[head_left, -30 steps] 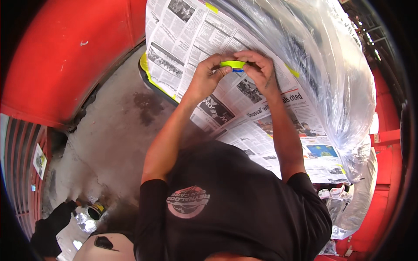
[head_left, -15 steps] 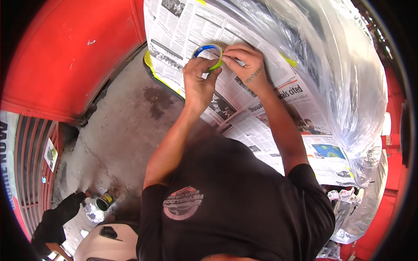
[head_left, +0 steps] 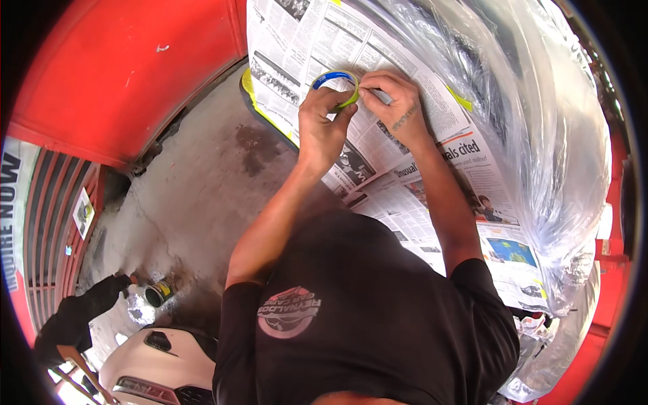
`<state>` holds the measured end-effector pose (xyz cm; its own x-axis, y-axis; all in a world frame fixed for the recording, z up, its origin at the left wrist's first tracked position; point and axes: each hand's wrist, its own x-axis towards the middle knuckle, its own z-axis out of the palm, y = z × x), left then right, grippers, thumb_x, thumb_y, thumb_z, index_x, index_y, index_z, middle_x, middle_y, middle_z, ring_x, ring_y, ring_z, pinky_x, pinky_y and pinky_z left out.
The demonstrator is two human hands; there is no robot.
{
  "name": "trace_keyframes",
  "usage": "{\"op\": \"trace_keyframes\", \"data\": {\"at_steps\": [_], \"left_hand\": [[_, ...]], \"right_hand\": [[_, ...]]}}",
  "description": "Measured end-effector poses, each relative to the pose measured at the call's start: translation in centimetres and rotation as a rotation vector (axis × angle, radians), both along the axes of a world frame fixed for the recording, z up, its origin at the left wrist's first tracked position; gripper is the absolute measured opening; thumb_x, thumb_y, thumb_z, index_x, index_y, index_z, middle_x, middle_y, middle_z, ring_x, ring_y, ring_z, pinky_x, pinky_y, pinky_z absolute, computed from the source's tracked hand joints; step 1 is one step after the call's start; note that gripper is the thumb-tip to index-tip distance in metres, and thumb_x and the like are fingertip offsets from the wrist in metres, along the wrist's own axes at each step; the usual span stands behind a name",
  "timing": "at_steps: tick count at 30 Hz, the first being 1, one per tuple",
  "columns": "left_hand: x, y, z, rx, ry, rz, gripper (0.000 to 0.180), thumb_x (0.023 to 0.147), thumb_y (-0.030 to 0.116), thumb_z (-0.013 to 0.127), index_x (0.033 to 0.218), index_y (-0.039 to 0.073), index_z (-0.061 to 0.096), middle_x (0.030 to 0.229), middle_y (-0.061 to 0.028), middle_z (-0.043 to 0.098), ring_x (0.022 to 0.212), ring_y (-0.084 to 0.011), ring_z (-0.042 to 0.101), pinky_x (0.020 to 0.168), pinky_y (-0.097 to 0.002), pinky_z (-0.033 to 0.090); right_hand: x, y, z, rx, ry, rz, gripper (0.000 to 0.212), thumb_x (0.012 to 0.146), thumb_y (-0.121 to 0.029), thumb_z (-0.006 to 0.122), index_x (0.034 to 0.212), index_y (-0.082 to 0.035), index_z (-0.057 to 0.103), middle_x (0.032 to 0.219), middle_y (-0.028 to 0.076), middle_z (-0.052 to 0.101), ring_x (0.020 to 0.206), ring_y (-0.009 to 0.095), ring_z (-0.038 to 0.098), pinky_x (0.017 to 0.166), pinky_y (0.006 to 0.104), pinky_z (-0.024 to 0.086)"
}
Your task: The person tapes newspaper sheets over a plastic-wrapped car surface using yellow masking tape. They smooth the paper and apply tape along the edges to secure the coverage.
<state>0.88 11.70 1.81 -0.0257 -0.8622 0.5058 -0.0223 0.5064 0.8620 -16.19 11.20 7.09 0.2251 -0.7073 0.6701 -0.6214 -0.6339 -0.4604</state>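
Observation:
My left hand [head_left: 324, 131] grips a roll of yellow-green masking tape [head_left: 352, 98] with a blue inner core, thumb and fingers closed on its near side. My right hand [head_left: 398, 111] is closed in a pinch, thumb and forefinger meeting at the roll's right edge. Any loose tape end between those fingertips is too small to make out. Both hands are over printed newspaper sheets [head_left: 405, 61], which cover a broad surface in front of me. Strips of yellow-green tape [head_left: 459, 99] lie along the newspaper's edges.
Crumpled clear plastic sheeting [head_left: 540, 128] drapes the right side. A red panel [head_left: 128, 81] stands at the upper left, above the grey concrete floor [head_left: 196, 182]. An open tin can [head_left: 158, 293], a dark-sleeved shape [head_left: 88, 307] and a white car body [head_left: 152, 364] are at lower left.
The whole view has shifted, so the hands and newspaper appear slightly further right and more of the white car shows. Both hands keep nearly the same grip on the roll.

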Motion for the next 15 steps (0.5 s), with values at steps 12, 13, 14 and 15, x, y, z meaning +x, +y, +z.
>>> {"op": "trace_keyframes", "data": {"at_steps": [12,13,14,15], "left_hand": [[4.7,-1.2,-1.1,0.367,0.494,-0.592,0.023,0.094,-0.005,0.071,0.117,-0.003,0.074,0.105,-0.0047,0.075,0.104,-0.0133,0.066,0.092,-0.0292,0.052],[4.7,-1.3,-1.0,0.367,0.5,-0.57,0.024,0.094,-0.003,0.073,0.118,-0.002,0.074,0.108,-0.005,0.074,0.105,-0.0143,0.065,0.093,-0.0301,0.052],[4.5,-1.4,-0.9,0.366,0.507,-0.547,0.025,0.093,-0.002,0.074,0.118,-0.001,0.073,0.11,-0.0052,0.073,0.106,-0.0152,0.065,0.093,-0.0309,0.052],[4.2,-1.5,-0.8,0.36,0.523,-0.521,0.027,0.092,-0.001,0.076,0.119,0.0,0.073,0.113,-0.0055,0.072,0.107,-0.0161,0.065,0.094,-0.0317,0.052]], "right_hand": [[-1.5,0.2,1.2,0.158,-0.144,0.249,0.026,0.087,-0.008,0.065,0.11,0.001,0.072,0.102,0.013,0.074,0.094,0.023,0.069,0.091,0.0356,0.052],[-1.5,0.2,1.2,0.105,-0.033,0.23,0.028,0.088,-0.009,0.063,0.113,0.002,0.072,0.105,0.013,0.074,0.094,0.023,0.069,0.091,0.0362,0.052],[-1.6,0.4,1.0,0.205,-0.047,0.203,0.027,0.089,-0.008,0.063,0.112,0.002,0.072,0.104,0.013,0.075,0.094,0.023,0.07,0.091,0.0366,0.052],[-2.0,0.5,1.0,0.304,-0.051,0.18,0.026,0.089,-0.008,0.064,0.111,0.003,0.072,0.104,0.013,0.075,0.094,0.023,0.07,0.09,0.0369,0.052]]}}
